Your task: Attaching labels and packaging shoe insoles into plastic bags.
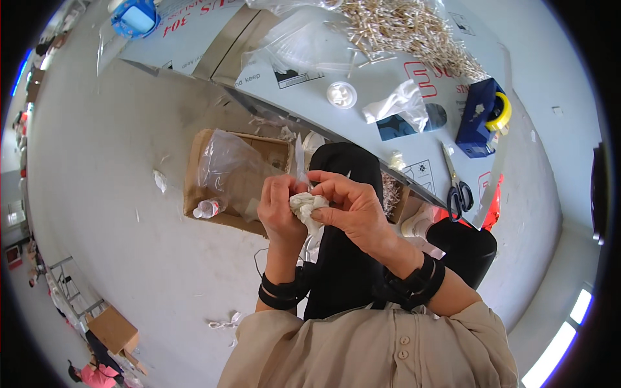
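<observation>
Both hands meet above my lap. My left hand (283, 208) is closed in a fist round one side of a crumpled white wad (306, 205); whether the wad is cloth, paper or thin plastic I cannot tell. My right hand (354, 210) pinches its other side between thumb and fingers. A narrow translucent strip (300, 158) sticks up just beyond the fingertips. Past the hands, on the table, lie a small round tub (341, 95) with white pieces in it and a crumpled clear plastic bag (398, 107).
A heap of cotton swabs (407, 32) covers the table's far part. Scissors (458, 187) and a blue tape dispenser (477, 119) with yellow tape lie at the right. Below, a cardboard box (191, 174) holds plastic film and a bottle (208, 208).
</observation>
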A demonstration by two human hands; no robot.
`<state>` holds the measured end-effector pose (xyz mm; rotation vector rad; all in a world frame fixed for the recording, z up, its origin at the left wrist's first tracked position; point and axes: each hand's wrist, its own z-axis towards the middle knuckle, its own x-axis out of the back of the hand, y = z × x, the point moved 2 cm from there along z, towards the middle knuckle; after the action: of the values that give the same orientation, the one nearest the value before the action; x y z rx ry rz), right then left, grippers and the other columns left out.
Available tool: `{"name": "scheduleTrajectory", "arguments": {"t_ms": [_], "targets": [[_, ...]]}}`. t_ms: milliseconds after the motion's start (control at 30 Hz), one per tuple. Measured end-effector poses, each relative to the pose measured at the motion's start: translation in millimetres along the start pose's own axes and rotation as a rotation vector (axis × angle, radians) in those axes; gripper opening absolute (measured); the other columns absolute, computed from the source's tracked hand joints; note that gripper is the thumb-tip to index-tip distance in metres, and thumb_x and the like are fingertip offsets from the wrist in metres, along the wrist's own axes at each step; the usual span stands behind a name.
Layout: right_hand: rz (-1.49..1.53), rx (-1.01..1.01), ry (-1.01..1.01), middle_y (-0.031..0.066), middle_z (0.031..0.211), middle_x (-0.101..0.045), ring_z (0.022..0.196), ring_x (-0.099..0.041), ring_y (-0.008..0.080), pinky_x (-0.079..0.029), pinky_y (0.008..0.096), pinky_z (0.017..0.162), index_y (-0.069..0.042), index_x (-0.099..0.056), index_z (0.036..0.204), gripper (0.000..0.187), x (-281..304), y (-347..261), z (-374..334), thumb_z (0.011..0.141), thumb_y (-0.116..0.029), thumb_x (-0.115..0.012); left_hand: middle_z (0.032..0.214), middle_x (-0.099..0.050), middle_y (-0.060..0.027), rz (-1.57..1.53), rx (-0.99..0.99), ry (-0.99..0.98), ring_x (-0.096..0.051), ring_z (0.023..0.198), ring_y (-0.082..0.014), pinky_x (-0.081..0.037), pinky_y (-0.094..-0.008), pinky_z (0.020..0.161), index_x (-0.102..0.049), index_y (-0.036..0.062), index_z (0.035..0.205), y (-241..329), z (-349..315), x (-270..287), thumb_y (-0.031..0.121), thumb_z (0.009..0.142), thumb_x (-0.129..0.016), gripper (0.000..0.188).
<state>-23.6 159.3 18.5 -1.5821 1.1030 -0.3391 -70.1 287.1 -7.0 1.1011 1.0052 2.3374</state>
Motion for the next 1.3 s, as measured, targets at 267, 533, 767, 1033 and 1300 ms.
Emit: {"name": "scheduleTrajectory", "arguments": {"t_ms": [267, 533, 767, 1033, 1300], "targets": [[0.149, -0.039, 0.043, 0.0105, 0.124, -0.052, 0.088, -0.059, 0.0091, -0.05, 0.0226, 0.079, 0.003, -0.062, 0.103, 0.024, 7.6, -5.4, -19.3, 0.079, 0.005, -0.064, 0.079, -0.058, -0.0077, -0.293, 0.119, 0.042, -0.055, 0.065, -0.0143, -0.044, -0.0252, 0.055, -0.062, -0.0031, 0.092, 0.7, -8.8, 3.2, -0.006, 0.079, -0.058, 0.014], [0.19, 0.039, 0.123, 0.0052, 0.085, -0.064, 0.072, -0.059, 0.0088, -0.05, 0.0212, 0.067, 0.004, -0.062, 0.096, 0.015, 15.4, 9.2, -14.5, 0.081, 0.0, -0.065, 0.081, -0.06, -0.0032, -0.528, 0.423, -0.027, -0.051, 0.061, -0.0055, -0.04, -0.0175, 0.052, -0.061, -0.0041, 0.09, 4.9, -20.2, 11.7, -0.006, 0.084, -0.055, 0.008], [0.125, -0.179, 0.075, 0.0026, 0.077, -0.061, 0.068, -0.057, 0.0088, -0.049, 0.0225, 0.06, 0.001, -0.061, 0.088, 0.01, 19.2, 8.8, -21.2, 0.082, -0.005, -0.065, 0.069, -0.059, -0.0044, -0.552, 0.756, 0.225, -0.048, 0.051, -0.0063, -0.038, -0.0184, 0.045, -0.056, -0.0003, 0.08, -63.9, -27.7, 1.7, -0.003, 0.084, -0.053, 0.006], [0.249, -0.153, 0.007, 0.0021, 0.083, -0.063, 0.073, -0.057, 0.0063, -0.047, 0.0194, 0.069, 0.002, -0.064, 0.096, 0.017, 15.2, 22.0, -2.7, 0.08, -0.001, -0.067, 0.061, -0.054, 0.0, -0.591, 0.709, 0.209, -0.046, 0.048, -0.005, -0.036, -0.0184, 0.044, -0.06, -0.0005, 0.078, -81.8, -19.0, -6.6, -0.001, 0.081, -0.062, 0.003], [0.118, -0.136, -0.076, 0.0042, 0.099, -0.063, 0.079, -0.057, 0.0055, -0.048, 0.0192, 0.072, 0.0, -0.065, 0.099, 0.022, 10.2, 33.4, 14.2, 0.077, 0.004, -0.067, 0.064, -0.056, -0.0001, -0.62, 0.735, 0.103, -0.048, 0.052, -0.0051, -0.037, -0.0184, 0.049, -0.061, -0.002, 0.081, -42.6, -12.9, -4.7, 0.0, 0.082, -0.062, 0.003]]}}
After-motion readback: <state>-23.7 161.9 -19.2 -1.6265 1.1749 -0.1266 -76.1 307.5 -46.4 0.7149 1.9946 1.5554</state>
